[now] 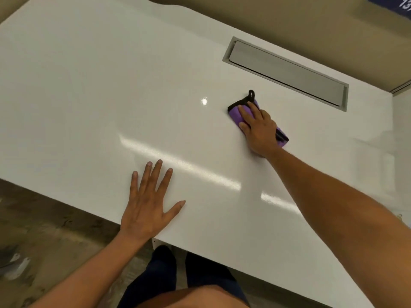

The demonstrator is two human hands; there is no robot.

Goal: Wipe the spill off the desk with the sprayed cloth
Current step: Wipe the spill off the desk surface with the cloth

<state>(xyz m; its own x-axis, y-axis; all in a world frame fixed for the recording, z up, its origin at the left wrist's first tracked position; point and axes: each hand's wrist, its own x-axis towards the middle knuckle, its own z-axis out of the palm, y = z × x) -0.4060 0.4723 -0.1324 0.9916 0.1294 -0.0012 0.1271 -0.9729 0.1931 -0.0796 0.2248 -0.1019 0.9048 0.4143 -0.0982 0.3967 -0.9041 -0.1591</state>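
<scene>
A purple cloth [236, 113] with black trim and a black hanging loop lies flat on the glossy white desk [111, 85], right of centre. My right hand [259, 127] presses down on top of the cloth, fingers spread over it and covering its middle. My left hand [148, 203] rests flat on the desk near the front edge, fingers apart, holding nothing. No spill is plainly visible on the surface; only light reflections show.
A grey recessed cable flap [287, 73] is set into the desk just beyond the cloth. A beige wall [289, 16] runs behind the desk. The desk's front edge [89, 215] runs diagonally, with the floor [44, 241] and my legs below it.
</scene>
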